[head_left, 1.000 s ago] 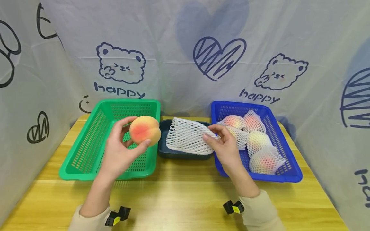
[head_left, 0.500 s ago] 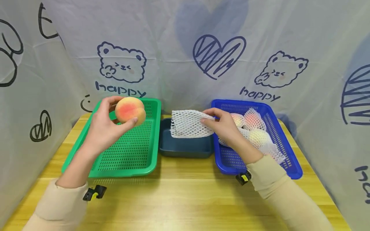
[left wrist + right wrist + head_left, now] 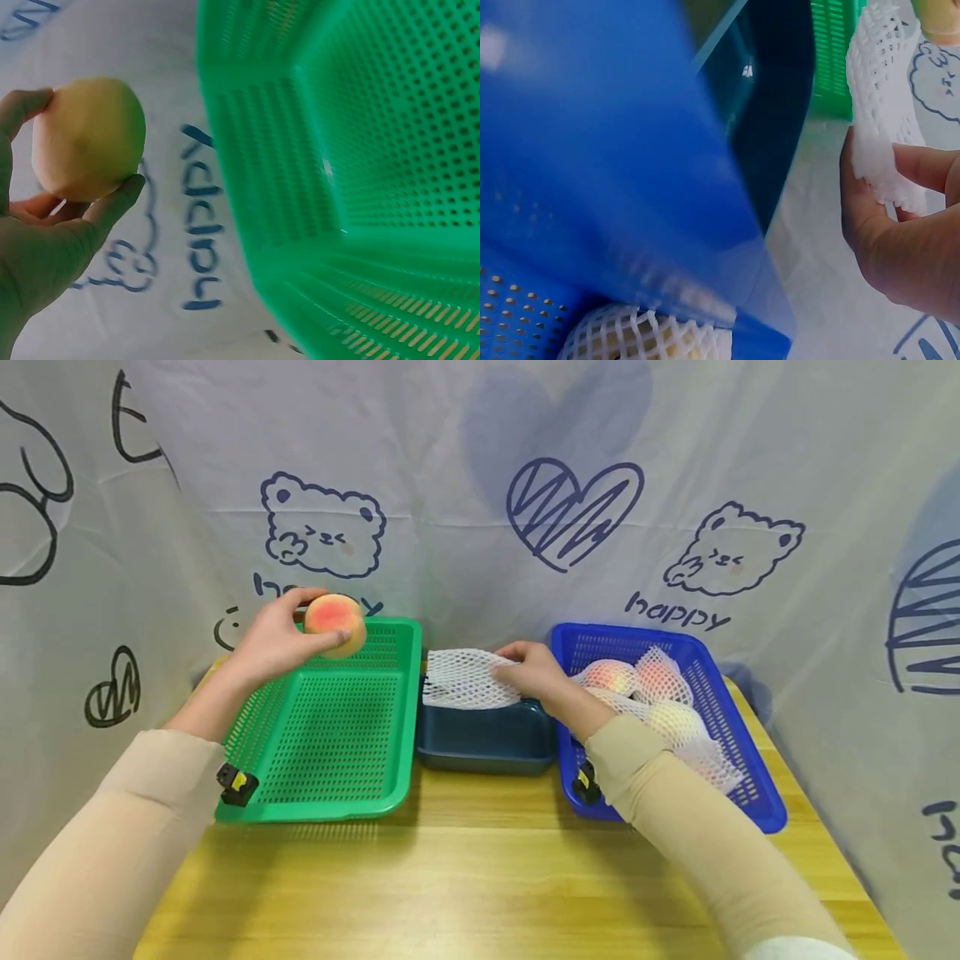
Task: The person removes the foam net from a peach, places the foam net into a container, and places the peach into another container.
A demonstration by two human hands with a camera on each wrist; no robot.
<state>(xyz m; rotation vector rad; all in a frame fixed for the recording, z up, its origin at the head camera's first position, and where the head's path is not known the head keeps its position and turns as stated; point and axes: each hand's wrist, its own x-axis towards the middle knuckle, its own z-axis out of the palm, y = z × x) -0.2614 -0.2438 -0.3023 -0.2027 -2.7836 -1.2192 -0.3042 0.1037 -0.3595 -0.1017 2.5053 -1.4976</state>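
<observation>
A yellow peach with a red blush point(image 3: 335, 620) is gripped between the thumb and fingers of my left hand point(image 3: 275, 639), above the far end of the green basket point(image 3: 408, 727). The left wrist view shows the peach point(image 3: 90, 139) from its plain yellow side. My right hand point(image 3: 542, 677) pinches one end of a white foam fruit net point(image 3: 467, 678) over the dark blue-green tray point(image 3: 487, 758). In the right wrist view the net point(image 3: 885, 97) hangs flattened from thumb and fingers, holding no fruit.
At the right, a blue basket point(image 3: 750, 739) holds several peaches in foam nets point(image 3: 671, 718), partly hidden by my right sleeve. The tray stands between both baskets on a wooden table point(image 3: 450, 877). A white printed cloth point(image 3: 450, 485) hangs behind them.
My left hand has carried the peach up, away from me and to the left. My right hand has moved the foam net away from me and slightly left, still pinching it.
</observation>
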